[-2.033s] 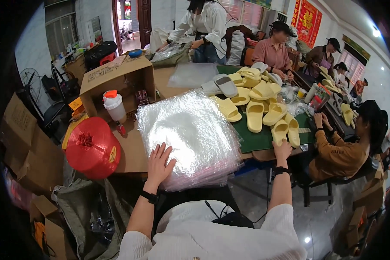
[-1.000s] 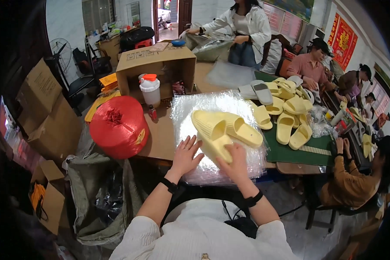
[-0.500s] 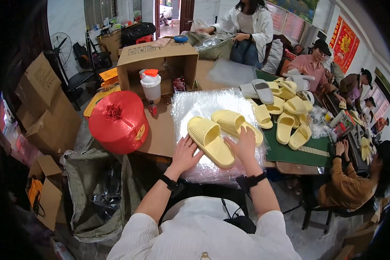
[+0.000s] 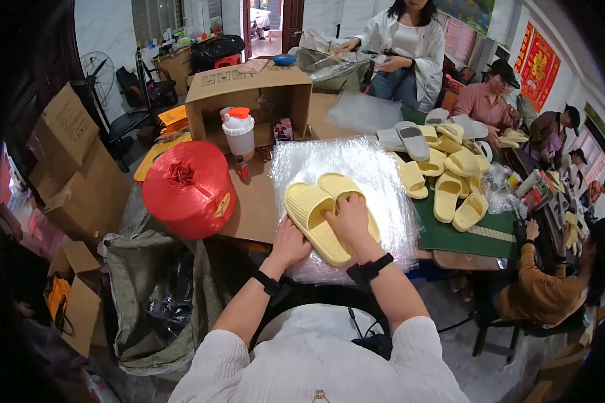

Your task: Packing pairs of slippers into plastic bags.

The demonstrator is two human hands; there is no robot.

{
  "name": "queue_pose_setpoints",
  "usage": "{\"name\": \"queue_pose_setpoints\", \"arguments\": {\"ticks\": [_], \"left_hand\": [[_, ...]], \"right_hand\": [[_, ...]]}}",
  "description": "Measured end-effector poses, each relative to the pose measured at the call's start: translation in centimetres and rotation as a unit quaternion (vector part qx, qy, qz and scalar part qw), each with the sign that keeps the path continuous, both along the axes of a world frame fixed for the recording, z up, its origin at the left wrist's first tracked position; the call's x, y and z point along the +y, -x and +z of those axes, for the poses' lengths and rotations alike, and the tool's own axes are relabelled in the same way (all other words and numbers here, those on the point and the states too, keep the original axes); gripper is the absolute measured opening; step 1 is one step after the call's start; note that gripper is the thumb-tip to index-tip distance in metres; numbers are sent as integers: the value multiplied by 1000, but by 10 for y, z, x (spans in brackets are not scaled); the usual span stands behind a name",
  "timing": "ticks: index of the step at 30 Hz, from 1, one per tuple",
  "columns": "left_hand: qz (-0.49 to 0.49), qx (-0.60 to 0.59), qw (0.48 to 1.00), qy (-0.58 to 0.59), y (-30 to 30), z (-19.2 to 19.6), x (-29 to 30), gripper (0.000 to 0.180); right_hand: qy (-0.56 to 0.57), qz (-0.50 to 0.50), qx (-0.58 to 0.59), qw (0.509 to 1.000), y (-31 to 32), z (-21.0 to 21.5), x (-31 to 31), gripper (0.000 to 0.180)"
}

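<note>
"The grip?"

"The right hand (image 4: 351,219) clasps both yellow slides (image 4: 309,201) where they meet (it hides one heel). The left hand (image 4: 291,243) cups the outer edge; fingertips covered, so I can't tell whether it grips."

"Their direction?"

"Toes pointing away, long axes leaning left, atop clear plastic bags (image 4: 383,171). Beyond, a co-worker (image 4: 407,43) is cut off above."

"Are your yellow slippers (image 4: 320,225) matt?"

"Yes, like smooth foam, with ribbed straps (image 4: 305,198); the clear plastic sheets (image 4: 388,195) under them shine at you, crinkled."

"And your red roll (image 4: 181,198)?"

"Glossy plastic. Your open carton (image 4: 249,79) is dull cardboard, your sack (image 4: 131,295) rough, woven-looking cloth."
</note>
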State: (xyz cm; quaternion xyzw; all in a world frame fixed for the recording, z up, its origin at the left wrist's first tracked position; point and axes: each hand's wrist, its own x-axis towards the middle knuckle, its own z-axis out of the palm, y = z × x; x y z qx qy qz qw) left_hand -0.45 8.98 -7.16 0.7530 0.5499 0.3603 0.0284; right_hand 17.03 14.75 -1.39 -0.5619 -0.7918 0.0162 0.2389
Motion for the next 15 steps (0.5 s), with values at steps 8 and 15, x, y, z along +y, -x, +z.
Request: {"name": "queue_pose_setpoints", "arguments": {"ticks": [8, 15], "left_hand": [[-30, 36, 999, 15, 3, -5, 5, 47], [-12, 37, 999, 0, 0, -1, 1, 52]], "right_hand": [[14, 24, 103, 994, -4, -5, 10, 28], [42, -34, 108, 993, -48, 4, -37, 28]]}}
